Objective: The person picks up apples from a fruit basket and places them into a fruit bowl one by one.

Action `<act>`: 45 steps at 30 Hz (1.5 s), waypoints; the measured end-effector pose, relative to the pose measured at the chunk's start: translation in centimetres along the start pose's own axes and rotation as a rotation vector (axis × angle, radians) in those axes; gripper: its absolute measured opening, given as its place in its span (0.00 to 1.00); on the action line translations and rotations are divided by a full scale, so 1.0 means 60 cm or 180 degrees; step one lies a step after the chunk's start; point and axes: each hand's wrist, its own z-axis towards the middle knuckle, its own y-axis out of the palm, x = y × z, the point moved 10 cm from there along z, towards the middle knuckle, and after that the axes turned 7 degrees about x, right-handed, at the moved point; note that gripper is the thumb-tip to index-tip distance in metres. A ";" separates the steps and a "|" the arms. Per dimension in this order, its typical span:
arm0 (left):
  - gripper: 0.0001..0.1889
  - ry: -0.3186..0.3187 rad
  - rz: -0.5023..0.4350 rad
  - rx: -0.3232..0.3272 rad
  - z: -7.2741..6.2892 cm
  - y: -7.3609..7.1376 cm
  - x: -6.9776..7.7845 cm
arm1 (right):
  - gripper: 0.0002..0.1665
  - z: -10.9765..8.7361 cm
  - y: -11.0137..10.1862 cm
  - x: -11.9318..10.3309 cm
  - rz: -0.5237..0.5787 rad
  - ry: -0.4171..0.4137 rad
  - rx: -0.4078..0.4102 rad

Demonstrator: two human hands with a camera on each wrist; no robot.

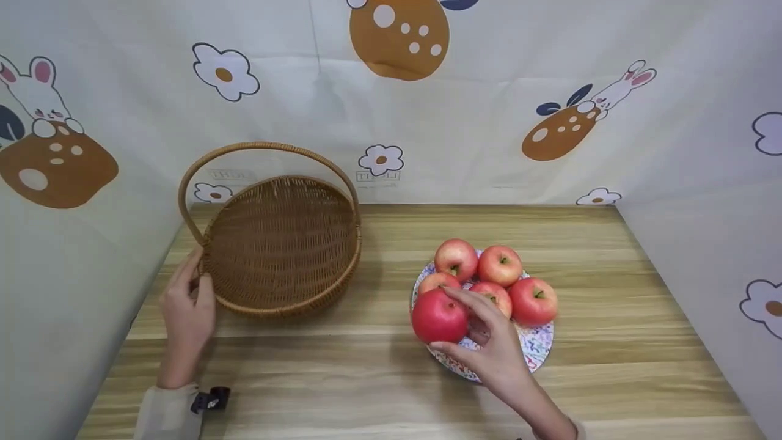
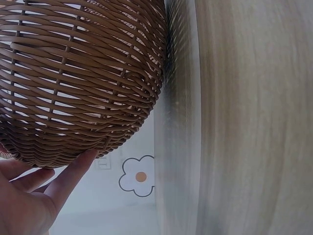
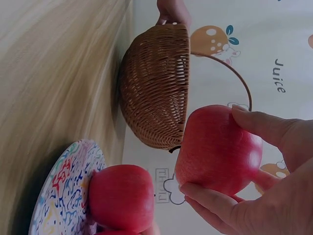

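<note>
A red apple (image 1: pixel 437 318) is held between the thumb and fingers of my right hand (image 1: pixel 492 342), over the left part of a patterned plate (image 1: pixel 536 345). Several more red apples (image 1: pixel 533 302) sit on that plate. In the right wrist view the held apple (image 3: pixel 215 152) appears close up, with another apple (image 3: pixel 122 198) on the plate below it. A brown wicker basket (image 1: pixel 281 244) with a tall arched handle stands at the left, its inside bare. My left hand (image 1: pixel 192 305) holds the basket's left side at the rim; in the left wrist view its fingers (image 2: pixel 73 174) touch the weave.
A wood-grain table (image 1: pixel 342 379) carries the basket and plate, which stand apart. Pale curtain-like walls (image 1: pixel 464 171) printed with rabbits, fruit and flowers enclose the back and both sides. A dark wrist strap (image 1: pixel 211 400) is near the left sleeve.
</note>
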 end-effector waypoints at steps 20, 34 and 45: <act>0.24 -0.0005 0.0039 0.0029 -0.001 -0.002 -0.002 | 0.41 -0.028 -0.033 0.064 -0.0388 0.0328 0.0123; 0.24 -0.0031 0.0066 -0.0015 -0.001 0.001 -0.003 | 0.41 -0.035 -0.034 0.090 -0.0348 0.0374 0.0074; 0.24 -0.0031 0.0043 0.0001 -0.001 -0.002 0.000 | 0.41 -0.038 -0.033 0.107 -0.0424 0.0399 0.0056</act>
